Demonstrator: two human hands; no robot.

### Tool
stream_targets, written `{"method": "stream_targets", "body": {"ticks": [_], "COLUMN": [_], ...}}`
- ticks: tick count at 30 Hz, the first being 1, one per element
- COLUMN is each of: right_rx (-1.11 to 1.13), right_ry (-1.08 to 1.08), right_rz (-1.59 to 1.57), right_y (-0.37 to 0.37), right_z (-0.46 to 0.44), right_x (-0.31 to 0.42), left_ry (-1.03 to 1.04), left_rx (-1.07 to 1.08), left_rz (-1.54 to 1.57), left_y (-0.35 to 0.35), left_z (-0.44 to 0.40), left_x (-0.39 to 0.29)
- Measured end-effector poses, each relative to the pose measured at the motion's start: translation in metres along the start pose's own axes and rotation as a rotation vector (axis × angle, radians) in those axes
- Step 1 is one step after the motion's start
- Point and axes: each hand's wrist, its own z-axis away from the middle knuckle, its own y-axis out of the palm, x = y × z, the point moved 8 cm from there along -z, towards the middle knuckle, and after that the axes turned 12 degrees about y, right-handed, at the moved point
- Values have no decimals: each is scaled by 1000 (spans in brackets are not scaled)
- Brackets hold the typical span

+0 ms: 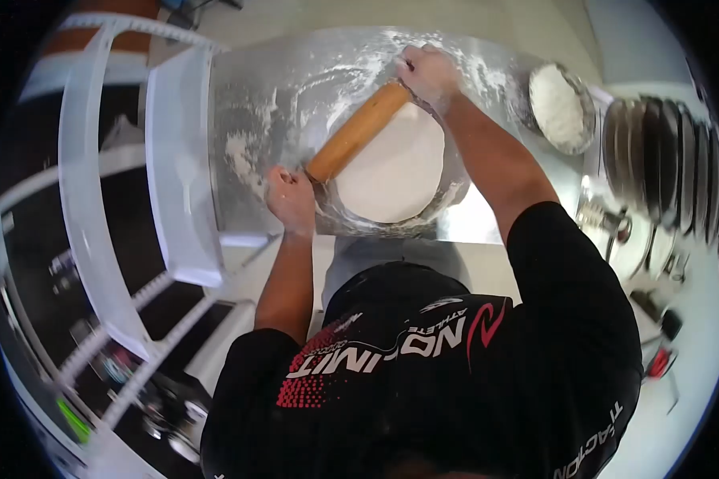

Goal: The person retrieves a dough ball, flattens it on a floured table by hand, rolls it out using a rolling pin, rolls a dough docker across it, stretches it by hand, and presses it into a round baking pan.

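Note:
A wooden rolling pin [358, 134] lies diagonally over the upper left part of a round, flat sheet of pale dough [391, 172]. My left hand [290, 198] is closed at the pin's lower left end, and my right hand [430, 73] is closed at its upper right end. The fingers of both hands are curled round the ends, so the handles are hidden. White flour is scattered on the metal table [244, 88] around the dough.
A bowl of flour [558, 108] stands at the table's right end. Beyond it are a row of dark round pans [659, 164] and some utensils [615, 227]. White shelving [180, 160] rises along the table's left edge.

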Motion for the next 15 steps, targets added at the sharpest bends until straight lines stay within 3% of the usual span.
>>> {"method": "stream_targets", "body": {"ticks": [2,5,6,7,10,12,15], "right_rx": [121,93,71,200,284,231,303], "right_ry": [-138,-182,-235,-227,-136,-132,-124], "right_rz": [-68,-63,-103,-29,120,136,91], "right_y": [9,-45,-65,-69,-60,-28,0], "right_z": [24,83,99,103,91,64,20], "right_x": [-18,-68,-81,-100,-94,-77,-46], "left_ry": [-92,-146,-69,5,63,-23,110], "left_rx": [64,87,113,140,95,67,-35], "left_rz": [-23,28,89,152,39,17,-125], "left_y": [-2,9,10,9,13,22,17], "left_z": [57,137,146,155,114,67,-11], "left_x": [-11,-48,-64,-81,-65,-21,-13]}}
